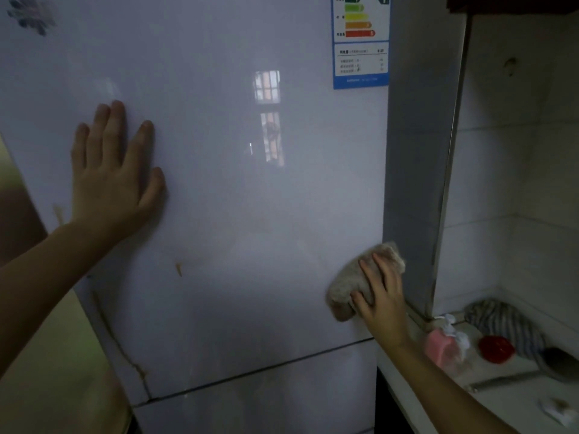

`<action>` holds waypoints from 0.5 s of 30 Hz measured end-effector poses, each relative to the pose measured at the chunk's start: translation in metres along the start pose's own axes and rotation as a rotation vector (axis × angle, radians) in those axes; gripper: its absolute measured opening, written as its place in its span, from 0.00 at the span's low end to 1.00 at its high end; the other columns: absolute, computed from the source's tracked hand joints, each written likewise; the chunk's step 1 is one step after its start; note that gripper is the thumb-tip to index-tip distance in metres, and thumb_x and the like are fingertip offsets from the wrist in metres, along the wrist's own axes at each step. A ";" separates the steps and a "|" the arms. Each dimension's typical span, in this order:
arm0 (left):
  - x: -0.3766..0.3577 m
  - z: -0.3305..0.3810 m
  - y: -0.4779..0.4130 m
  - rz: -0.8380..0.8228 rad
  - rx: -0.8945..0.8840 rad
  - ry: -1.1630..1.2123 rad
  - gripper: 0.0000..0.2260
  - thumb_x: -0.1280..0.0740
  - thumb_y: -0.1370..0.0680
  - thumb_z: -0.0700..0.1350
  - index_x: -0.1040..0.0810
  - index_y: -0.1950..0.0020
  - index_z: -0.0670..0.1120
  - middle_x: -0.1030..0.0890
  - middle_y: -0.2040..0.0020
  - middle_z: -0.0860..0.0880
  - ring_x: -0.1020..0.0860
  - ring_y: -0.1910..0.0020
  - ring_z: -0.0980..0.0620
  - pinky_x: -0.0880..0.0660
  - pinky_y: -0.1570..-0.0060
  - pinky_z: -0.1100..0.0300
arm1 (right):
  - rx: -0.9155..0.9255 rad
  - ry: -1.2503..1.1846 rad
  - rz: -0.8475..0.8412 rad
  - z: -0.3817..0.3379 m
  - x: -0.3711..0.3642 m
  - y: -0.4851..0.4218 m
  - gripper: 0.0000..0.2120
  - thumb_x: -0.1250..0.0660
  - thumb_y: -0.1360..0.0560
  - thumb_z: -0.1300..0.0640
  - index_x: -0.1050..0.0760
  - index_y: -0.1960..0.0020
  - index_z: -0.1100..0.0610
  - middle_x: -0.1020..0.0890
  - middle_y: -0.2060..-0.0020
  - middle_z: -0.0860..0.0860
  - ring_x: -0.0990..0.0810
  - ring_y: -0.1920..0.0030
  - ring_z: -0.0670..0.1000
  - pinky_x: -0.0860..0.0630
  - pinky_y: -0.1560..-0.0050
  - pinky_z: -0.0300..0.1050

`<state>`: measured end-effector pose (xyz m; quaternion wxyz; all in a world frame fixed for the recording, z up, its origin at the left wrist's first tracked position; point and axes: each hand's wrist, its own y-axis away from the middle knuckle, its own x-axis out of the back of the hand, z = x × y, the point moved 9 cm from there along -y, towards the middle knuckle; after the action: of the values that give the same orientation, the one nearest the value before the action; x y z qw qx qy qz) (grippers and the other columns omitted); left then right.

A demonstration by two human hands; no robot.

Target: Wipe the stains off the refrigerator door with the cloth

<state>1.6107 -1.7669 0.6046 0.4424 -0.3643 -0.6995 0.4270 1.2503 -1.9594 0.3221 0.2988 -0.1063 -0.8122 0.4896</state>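
The glossy white refrigerator door (235, 198) fills most of the view. My left hand (112, 170) lies flat on it at the left, fingers spread and holding nothing. My right hand (380, 296) presses a crumpled beige cloth (347, 283) against the door near its lower right edge. A small brown stain (179, 269) marks the door low in the middle. Another brown smear (58, 213) sits just left of my left wrist. Brown streaks (138, 371) run down the door's lower left edge.
An energy label (361, 42) is stuck at the door's upper right. Right of the fridge's grey side (419, 151) is a tiled corner with a counter (507, 399) holding a pink pump bottle (445, 346), a red lid (496, 348) and a striped rag (504, 321).
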 end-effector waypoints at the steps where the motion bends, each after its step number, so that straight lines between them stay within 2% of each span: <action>1: 0.000 -0.001 0.001 0.005 -0.002 -0.006 0.30 0.46 0.21 0.55 0.42 0.20 0.45 0.48 0.19 0.37 0.49 0.19 0.37 0.58 0.22 0.47 | -0.001 -0.012 0.001 -0.001 -0.001 -0.001 0.28 0.36 0.22 0.47 0.29 0.26 0.59 0.33 0.26 0.58 0.33 0.26 0.62 0.33 0.28 0.65; 6: 0.001 -0.003 0.000 -0.022 -0.027 -0.021 0.30 0.48 0.20 0.56 0.43 0.20 0.45 0.48 0.19 0.37 0.49 0.19 0.37 0.59 0.23 0.48 | 0.183 -0.033 -0.001 -0.056 -0.002 -0.044 0.26 0.33 0.22 0.48 0.27 0.28 0.58 0.30 0.28 0.59 0.32 0.27 0.61 0.34 0.26 0.61; 11: 0.006 -0.007 0.000 -0.012 -0.075 -0.081 0.28 0.46 0.19 0.54 0.40 0.21 0.45 0.45 0.20 0.36 0.45 0.20 0.36 0.55 0.23 0.49 | 0.471 -0.049 0.014 -0.171 -0.010 -0.120 0.27 0.29 0.23 0.47 0.27 0.27 0.57 0.29 0.27 0.58 0.32 0.26 0.60 0.36 0.26 0.56; 15: 0.007 -0.009 -0.002 -0.059 -0.102 -0.089 0.27 0.44 0.19 0.53 0.40 0.20 0.46 0.44 0.20 0.37 0.44 0.20 0.37 0.48 0.23 0.44 | 0.656 -0.032 0.007 -0.261 -0.034 -0.140 0.28 0.27 0.26 0.46 0.24 0.30 0.57 0.26 0.29 0.59 0.31 0.27 0.60 0.34 0.29 0.57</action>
<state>1.6163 -1.7589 0.6106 0.4040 -0.3464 -0.7497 0.3935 1.4476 -1.8541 0.5191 0.3024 0.0005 -0.6154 0.7279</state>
